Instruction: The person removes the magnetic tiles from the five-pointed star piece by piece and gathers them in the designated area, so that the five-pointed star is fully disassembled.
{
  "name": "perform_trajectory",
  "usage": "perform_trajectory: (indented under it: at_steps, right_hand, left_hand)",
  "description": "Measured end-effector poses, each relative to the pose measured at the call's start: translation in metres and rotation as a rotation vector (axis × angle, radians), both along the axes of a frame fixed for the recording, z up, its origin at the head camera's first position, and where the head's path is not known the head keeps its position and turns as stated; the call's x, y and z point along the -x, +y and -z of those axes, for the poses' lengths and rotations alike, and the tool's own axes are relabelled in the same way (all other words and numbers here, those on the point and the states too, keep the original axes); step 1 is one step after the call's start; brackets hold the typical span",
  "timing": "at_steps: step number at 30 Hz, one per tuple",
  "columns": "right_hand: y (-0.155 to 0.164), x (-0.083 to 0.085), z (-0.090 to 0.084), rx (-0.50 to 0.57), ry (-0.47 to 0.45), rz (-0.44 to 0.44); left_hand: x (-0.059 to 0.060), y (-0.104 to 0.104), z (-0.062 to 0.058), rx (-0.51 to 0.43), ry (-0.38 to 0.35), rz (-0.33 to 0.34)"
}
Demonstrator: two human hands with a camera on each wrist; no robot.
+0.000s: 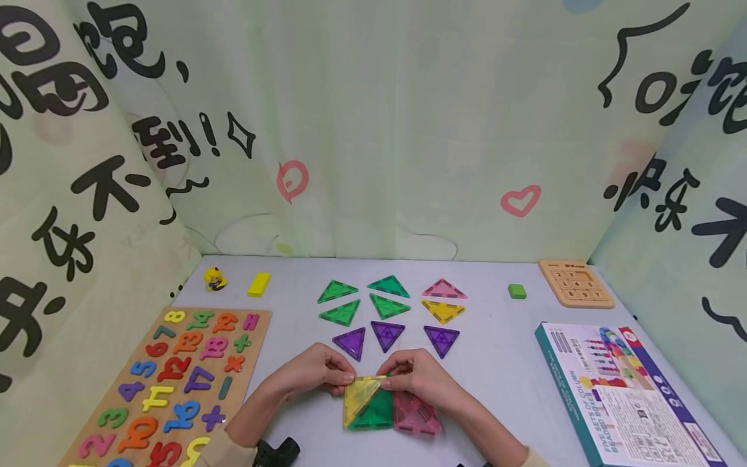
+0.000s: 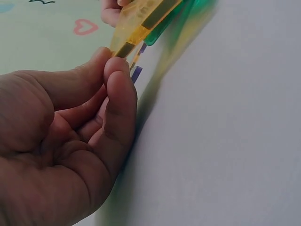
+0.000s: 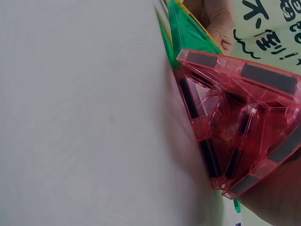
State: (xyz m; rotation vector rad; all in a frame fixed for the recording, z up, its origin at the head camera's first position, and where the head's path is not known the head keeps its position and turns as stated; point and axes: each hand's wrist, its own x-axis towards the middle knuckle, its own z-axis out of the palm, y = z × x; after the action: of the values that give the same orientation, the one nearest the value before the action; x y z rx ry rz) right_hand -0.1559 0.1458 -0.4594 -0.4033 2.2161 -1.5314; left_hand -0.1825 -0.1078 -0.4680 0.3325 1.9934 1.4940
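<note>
Both hands meet at the front middle of the grey table (image 1: 502,363) over a cluster of translucent magnetic triangle tiles. My left hand (image 1: 327,371) pinches a corner of the yellow tile (image 1: 358,394) between thumb and forefinger; the pinch shows close up on the yellow tile (image 2: 136,21) in the left wrist view. A green tile (image 1: 376,413) joins it below. My right hand (image 1: 417,376) holds the top edge of the same cluster, over the pink tiles (image 1: 415,415). The right wrist view shows those pink tiles (image 3: 235,117) stacked, with the green tile (image 3: 186,30) beyond.
Loose green (image 1: 337,291), purple (image 1: 388,335), pink (image 1: 443,288) and yellow (image 1: 442,311) triangles lie behind the hands. A wooden number puzzle board (image 1: 175,383) lies left, a game box (image 1: 624,395) right, a sliding puzzle (image 1: 576,283) far right. Small yellow block (image 1: 259,284), green block (image 1: 516,291), toy figure (image 1: 214,279).
</note>
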Motion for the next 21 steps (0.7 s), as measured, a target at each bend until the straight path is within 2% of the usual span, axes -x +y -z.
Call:
perform_trajectory:
  at_steps: [5, 9, 12, 16, 21]
  right_hand:
    - [0.000, -0.001, -0.001, 0.002, -0.010, 0.004]
    - [0.000, -0.002, -0.003, 0.016, -0.028, 0.002]
    - [0.000, -0.002, -0.003, 0.024, -0.035, -0.005]
    - [0.001, -0.001, -0.001, 0.020, -0.031, -0.007]
    - [0.000, 0.000, 0.001, 0.006, -0.019, -0.010]
  left_hand:
    - [0.002, -0.004, 0.000, -0.013, -0.001, 0.006]
    - [0.008, -0.017, -0.007, 0.004, 0.032, -0.023]
    - [0.013, -0.034, -0.017, 0.079, 0.111, -0.102]
    - [0.017, -0.058, -0.029, 0.264, 0.249, -0.264]
    - [0.022, -0.076, -0.033, 0.457, 0.359, -0.419]
